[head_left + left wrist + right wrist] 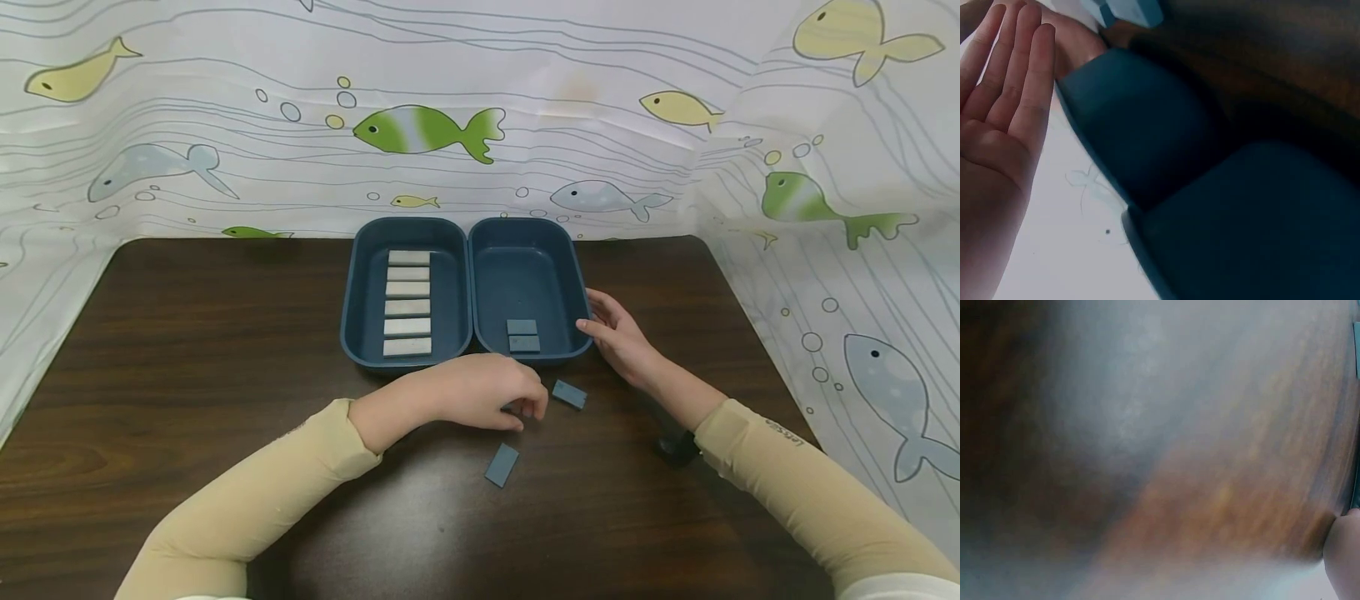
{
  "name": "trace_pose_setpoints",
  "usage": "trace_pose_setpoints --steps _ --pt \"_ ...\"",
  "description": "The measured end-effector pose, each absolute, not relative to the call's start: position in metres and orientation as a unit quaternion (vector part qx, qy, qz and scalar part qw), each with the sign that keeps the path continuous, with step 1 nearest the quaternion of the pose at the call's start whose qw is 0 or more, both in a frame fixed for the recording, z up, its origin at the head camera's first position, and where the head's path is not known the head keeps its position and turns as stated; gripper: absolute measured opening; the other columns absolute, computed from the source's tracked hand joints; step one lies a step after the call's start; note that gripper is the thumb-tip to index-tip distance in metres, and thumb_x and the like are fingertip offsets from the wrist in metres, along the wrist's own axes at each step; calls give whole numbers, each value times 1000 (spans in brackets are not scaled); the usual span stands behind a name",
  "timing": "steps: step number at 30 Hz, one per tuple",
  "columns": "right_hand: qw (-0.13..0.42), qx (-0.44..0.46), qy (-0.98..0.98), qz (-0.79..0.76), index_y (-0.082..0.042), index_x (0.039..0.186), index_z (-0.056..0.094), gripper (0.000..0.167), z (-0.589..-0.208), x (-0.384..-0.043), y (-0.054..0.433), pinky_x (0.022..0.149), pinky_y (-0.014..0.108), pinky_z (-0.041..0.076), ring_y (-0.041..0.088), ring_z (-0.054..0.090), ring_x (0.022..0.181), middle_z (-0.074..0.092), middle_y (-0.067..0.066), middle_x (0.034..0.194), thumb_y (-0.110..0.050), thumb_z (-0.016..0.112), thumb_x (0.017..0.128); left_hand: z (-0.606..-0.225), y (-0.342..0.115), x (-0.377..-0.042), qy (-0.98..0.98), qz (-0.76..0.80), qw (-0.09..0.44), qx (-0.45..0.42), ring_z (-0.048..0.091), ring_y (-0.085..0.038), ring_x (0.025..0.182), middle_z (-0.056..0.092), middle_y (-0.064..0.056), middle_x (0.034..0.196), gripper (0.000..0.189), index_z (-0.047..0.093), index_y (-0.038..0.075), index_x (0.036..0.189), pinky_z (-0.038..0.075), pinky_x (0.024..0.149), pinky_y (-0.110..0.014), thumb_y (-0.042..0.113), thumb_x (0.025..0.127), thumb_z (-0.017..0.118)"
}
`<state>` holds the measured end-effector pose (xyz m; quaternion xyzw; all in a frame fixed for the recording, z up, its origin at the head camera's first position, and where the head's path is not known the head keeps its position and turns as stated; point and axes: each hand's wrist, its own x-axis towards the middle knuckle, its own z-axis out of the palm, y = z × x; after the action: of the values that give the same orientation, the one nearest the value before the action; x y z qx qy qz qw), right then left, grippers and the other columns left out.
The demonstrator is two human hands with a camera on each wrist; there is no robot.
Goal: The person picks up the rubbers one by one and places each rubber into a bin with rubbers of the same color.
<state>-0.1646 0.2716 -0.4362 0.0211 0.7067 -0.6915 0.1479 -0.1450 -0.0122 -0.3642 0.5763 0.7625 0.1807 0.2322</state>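
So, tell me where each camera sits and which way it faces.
Head: worn on the head, facing forward and down at the table and two blue trays; left hand, right hand and sleeves show.
Left wrist: worn there, facing across the trays; the left palm and fingers loom near, the right hand beyond.
Right wrist: worn there, facing the blurred table; a patch of skin shows at lower right.
Shared: head and left wrist both show trays and both hands.

Head: high, facing forward and down across the table (187,383); left wrist: close, sharing its blue boxes (517,279); right wrist: near the table
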Motion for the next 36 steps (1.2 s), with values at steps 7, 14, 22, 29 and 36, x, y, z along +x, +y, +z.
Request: trace_pose_setpoints --steps 7,14,22,29,36 --pt "149 19 706 -692 -7 167 21 67 -437 -164 272 115 17 40 19 33 152 25 15 170 -6 54 109 -374 -10 -141 757 174 250 578 64 -9 95 72 2 106 17 75 14 113 53 84 -20 15 97 81" --pt "147 20 707 -692 -7 166 22 66 -437 -164 273 111 14 41 17 36 149 26 14 169 -5 54 109 -385 -7 -138 754 164 265 578 63 -7 93 71 4 103 15 75 16 110 53 83 -18 14 96 80" --pt "148 18 710 -688 -8 166 23 65 -437 -165 273 115 17 40 17 35 150 28 13 169 -7 55 109 -395 -7 -136 748 154 288 578 61 -5 91 70 7 101 21 75 19 110 51 81 -18 17 92 86" --pt "147 20 713 -685 -8 166 24 65 -437 -165 273 117 19 40 18 36 149 28 14 169 -8 56 109 -400 -9 -136 739 157 297 584 58 -2 91 69 9 99 25 75 20 110 49 82 -17 21 89 89" --pt "150 26 717 -680 -8 167 22 66 -435 -165 272 126 28 35 22 32 154 25 15 171 -9 55 109 -403 -10 -135 728 161 312 589 57 -2 92 69 9 106 28 75 19 113 49 83 -16 20 89 89"
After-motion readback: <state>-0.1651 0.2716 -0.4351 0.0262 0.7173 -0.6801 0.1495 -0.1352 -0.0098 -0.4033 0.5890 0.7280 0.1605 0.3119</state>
